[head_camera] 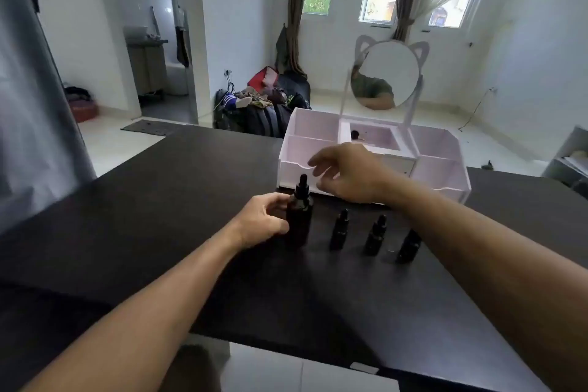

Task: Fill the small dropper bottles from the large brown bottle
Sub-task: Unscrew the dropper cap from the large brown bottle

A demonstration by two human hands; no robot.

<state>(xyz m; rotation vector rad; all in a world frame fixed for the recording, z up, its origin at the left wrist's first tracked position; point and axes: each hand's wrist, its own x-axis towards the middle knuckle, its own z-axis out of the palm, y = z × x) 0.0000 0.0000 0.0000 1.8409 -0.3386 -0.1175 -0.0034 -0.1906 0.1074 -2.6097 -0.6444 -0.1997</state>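
The large brown bottle [299,216] stands upright on the dark table [159,216], its black dropper cap on. My left hand [262,219] grips its body from the left side. My right hand [345,173] hovers just above and to the right of the cap, fingers spread and holding nothing. Three small dropper bottles stand in a row to the right: the first small bottle [339,230], the second small bottle [376,235], and the third small bottle [409,247], partly hidden by my right forearm. All are capped.
A pale pink organiser [445,162] with open compartments and a round cat-eared mirror [385,75] stands right behind the bottles. The table's front edge runs low across the view. Bags and clothes lie on the floor beyond the table.
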